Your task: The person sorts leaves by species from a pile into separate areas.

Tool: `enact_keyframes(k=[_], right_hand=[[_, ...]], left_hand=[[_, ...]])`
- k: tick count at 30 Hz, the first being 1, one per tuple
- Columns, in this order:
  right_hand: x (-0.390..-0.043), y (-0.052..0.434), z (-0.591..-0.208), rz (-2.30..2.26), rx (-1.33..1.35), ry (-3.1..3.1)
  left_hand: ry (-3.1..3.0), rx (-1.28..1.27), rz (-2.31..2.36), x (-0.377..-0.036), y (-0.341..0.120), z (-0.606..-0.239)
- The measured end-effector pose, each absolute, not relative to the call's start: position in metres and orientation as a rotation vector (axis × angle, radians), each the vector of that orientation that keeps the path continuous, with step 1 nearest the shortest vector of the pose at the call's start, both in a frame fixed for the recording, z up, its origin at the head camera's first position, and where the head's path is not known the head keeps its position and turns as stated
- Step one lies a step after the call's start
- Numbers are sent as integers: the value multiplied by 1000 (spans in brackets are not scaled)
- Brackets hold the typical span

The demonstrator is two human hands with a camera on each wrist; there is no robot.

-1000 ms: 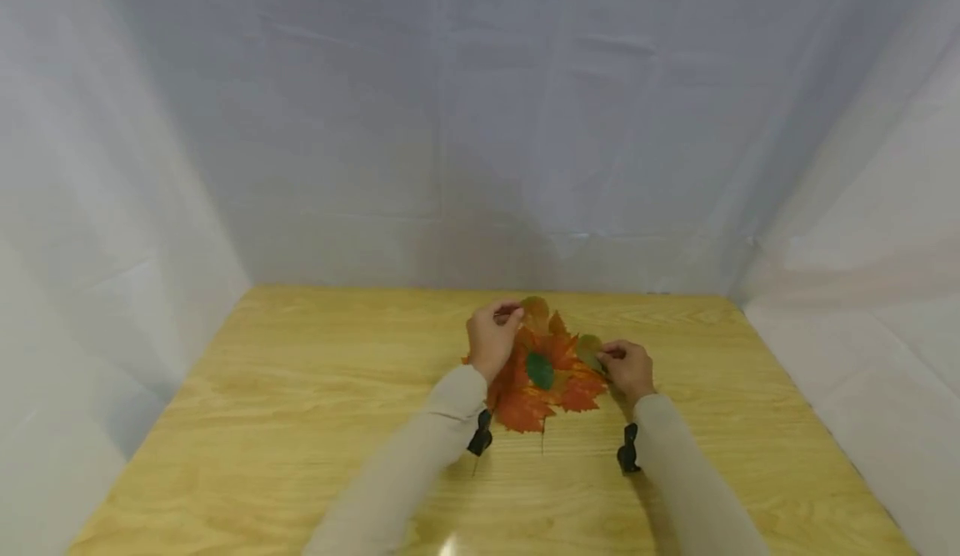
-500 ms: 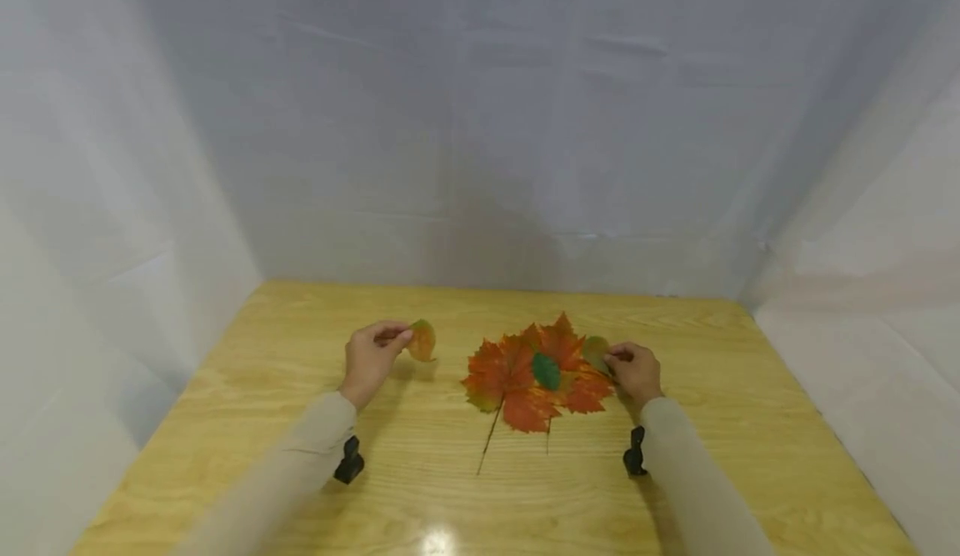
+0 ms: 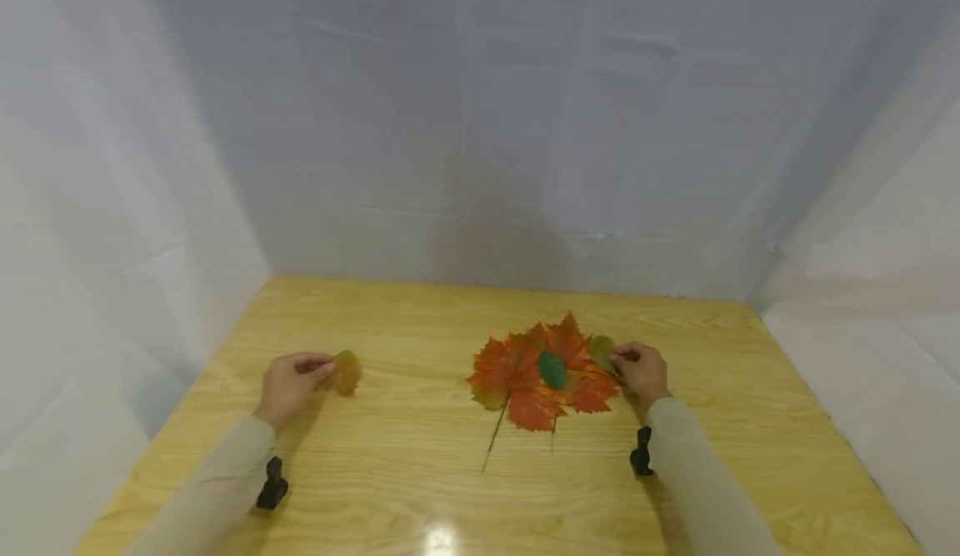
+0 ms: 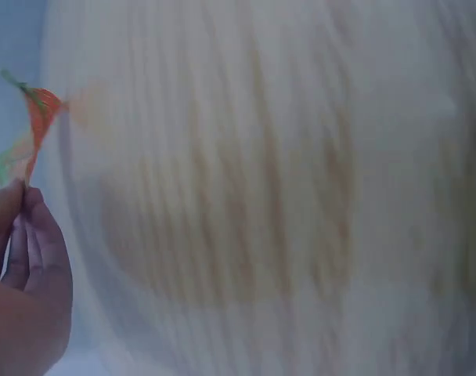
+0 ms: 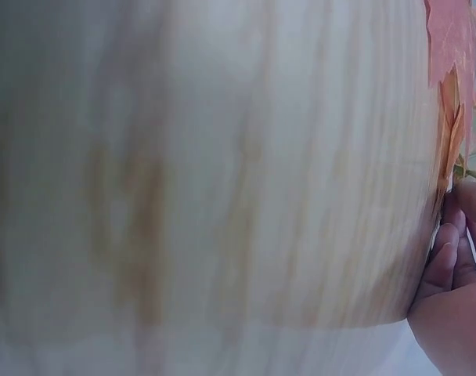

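A pile of red leaves [image 3: 517,373], with jagged edges, lies on the wooden table [image 3: 390,448] between the two hands and serves as the landmark here. Well to the left of the pile, the left hand [image 3: 291,385] pinches an orange-green leaf [image 3: 347,374] between thumb and fingers, with no wide gap between them. The leaf stands out past the fingertips and, in the left wrist view, appears clear of the table; so slight a hold probably suits something thin, which a full grasp might crease. At the right edge of the pile, the right hand [image 3: 642,373] brings thumb and fingertips together on the outer end of a greenish leaf [image 3: 602,351], whose other end meets the red ones. Gripping only that end presumably leaves the pile undisturbed; whether this leaf is lifted or lies flat cannot be told.

On top of the pile, near its middle, sits a small dark green leaf [image 3: 552,370], untouched by either hand. A long stem [image 3: 495,435] runs from the pile toward the person, perhaps because its leaf lies with its tip pointing away. Behind the pile, beyond the table, hangs a pale sheet [image 3: 495,106].
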State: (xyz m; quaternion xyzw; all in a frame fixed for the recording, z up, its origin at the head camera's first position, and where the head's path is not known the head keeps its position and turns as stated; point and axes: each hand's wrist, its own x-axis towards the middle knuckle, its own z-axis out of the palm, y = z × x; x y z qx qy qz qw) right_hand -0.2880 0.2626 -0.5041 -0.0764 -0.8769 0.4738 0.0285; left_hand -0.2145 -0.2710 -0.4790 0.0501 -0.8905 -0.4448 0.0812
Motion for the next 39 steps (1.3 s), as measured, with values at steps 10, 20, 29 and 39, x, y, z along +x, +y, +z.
enact_keyframes(k=[10,20,29,39], right_hand=[[-288,263,-502,1484,-251,-2713],[-287,265,-504,1486,-230,-2711],[-282,264,-498,1434,-217,-2728],[-279,264,-491,1364,-162,-2680]], left_hand=[[-2771,83,-1326,-222,-298,-495],[-2777,138,-1386,-221,-299,-495],[-2781,161,-1397,-219,-299,-492],[-2731,141,-1431,-222,-300,-497]])
